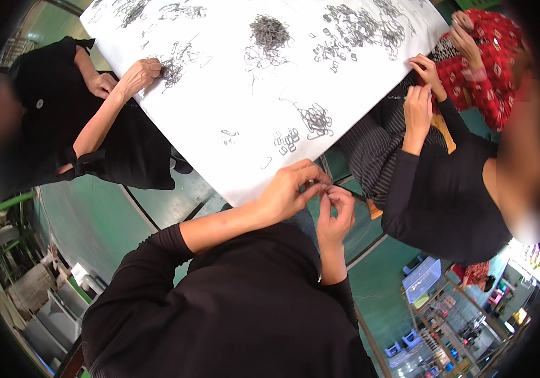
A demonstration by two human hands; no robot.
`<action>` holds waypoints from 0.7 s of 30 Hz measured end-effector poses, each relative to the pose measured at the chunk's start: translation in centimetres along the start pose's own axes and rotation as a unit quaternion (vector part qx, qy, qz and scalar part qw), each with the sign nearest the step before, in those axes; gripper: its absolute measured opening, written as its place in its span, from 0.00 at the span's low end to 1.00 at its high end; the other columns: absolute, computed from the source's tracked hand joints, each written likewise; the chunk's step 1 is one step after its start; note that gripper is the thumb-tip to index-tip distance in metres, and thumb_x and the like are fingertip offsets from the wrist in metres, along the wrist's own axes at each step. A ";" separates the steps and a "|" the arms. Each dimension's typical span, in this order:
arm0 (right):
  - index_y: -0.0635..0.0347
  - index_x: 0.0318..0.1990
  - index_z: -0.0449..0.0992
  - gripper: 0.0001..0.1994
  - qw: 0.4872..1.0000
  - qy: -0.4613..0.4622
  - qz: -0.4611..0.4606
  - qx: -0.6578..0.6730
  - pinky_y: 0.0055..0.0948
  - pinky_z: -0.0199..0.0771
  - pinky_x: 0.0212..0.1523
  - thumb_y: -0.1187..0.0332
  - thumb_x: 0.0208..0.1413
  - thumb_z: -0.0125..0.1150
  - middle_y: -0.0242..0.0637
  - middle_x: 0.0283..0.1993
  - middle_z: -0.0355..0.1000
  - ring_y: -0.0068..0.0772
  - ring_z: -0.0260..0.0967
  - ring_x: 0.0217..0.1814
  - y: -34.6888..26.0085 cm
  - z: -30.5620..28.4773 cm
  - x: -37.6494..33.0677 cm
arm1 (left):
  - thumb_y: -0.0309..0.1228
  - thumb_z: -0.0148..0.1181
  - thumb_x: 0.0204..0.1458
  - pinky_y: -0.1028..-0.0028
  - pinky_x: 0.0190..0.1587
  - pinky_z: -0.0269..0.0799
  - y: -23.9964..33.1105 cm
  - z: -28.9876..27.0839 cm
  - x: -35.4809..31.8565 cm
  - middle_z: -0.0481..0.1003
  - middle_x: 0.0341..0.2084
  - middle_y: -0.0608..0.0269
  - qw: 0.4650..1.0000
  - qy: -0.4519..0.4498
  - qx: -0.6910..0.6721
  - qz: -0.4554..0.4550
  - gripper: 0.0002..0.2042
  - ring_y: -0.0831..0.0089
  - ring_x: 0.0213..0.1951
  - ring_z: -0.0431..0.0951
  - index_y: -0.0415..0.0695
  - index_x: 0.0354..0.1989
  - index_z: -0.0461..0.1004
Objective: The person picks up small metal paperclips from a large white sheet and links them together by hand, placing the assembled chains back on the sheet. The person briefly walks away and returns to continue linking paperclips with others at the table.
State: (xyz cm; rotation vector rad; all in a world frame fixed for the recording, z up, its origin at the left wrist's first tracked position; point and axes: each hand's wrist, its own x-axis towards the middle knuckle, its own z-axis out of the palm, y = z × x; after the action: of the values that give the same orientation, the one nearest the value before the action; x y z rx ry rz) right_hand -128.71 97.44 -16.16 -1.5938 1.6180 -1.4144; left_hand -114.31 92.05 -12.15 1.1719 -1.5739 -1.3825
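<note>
Just past the near edge of the white table [238, 179], my left hand [290, 192] and my right hand [336, 217] meet with their fingertips pinched together. Whatever is between the fingertips is too small and too covered to make out. Closest to my hands on the tabletop is a group of small dark rectangular loops [286, 140], with one loose bent wire piece [265, 162] beside it. A tangled heap of thin dark wire-like pieces [316, 120] lies just beyond, to the right. Left of these is a small scatter of similar pieces [229, 137].
Larger piles of dark wire pieces [270, 33] and loops [352, 28] cover the far side. A person at the left reaches a hand [139, 77] to another pile [172, 70]. At the right, a person in black holds up both hands [418, 110]; another wears red [484, 69].
</note>
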 end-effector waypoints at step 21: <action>0.61 0.32 0.74 0.04 0.793 -0.384 -0.326 -0.344 0.40 0.73 0.37 0.75 0.52 0.53 0.40 0.35 0.71 0.42 0.72 0.40 6.4 24.9 26.2 | 0.21 0.61 0.50 0.68 0.42 0.75 -3.4 -0.6 -1.1 0.73 0.36 0.58 0.998 0.049 -0.035 -0.014 0.07 0.61 0.41 0.77 0.41 0.37 0.76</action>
State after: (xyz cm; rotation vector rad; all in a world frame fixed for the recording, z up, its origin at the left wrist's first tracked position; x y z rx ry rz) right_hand -115.79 63.68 -22.34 -2.8407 1.1193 -0.1780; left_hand -112.82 92.88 -15.32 1.2055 -1.4337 -1.3657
